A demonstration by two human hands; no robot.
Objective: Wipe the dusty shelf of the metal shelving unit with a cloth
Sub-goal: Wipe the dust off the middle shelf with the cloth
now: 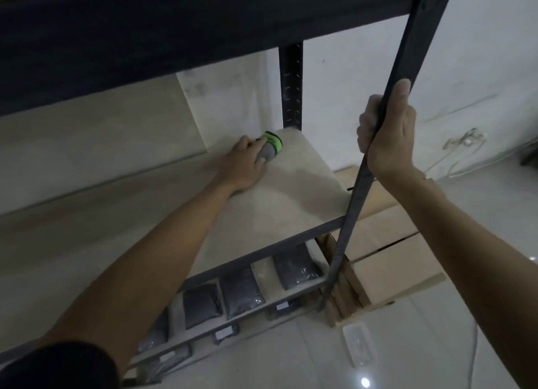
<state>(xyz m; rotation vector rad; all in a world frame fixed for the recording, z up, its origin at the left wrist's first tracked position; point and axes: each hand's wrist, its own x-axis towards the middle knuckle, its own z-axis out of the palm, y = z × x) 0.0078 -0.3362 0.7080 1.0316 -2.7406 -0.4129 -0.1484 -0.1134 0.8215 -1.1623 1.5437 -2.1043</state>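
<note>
Green-grey cloth gripped by left hand on shelf; right hand clutching post.

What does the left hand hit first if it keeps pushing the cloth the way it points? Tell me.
Probably the rear upright post: the left hand presses the grey-green cloth toward the shelf's back corner. Depth is unclear.

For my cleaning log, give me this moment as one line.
left hand presses grey-green cloth on shelf, far right corner | right hand grips front upright | wiping underway
</note>
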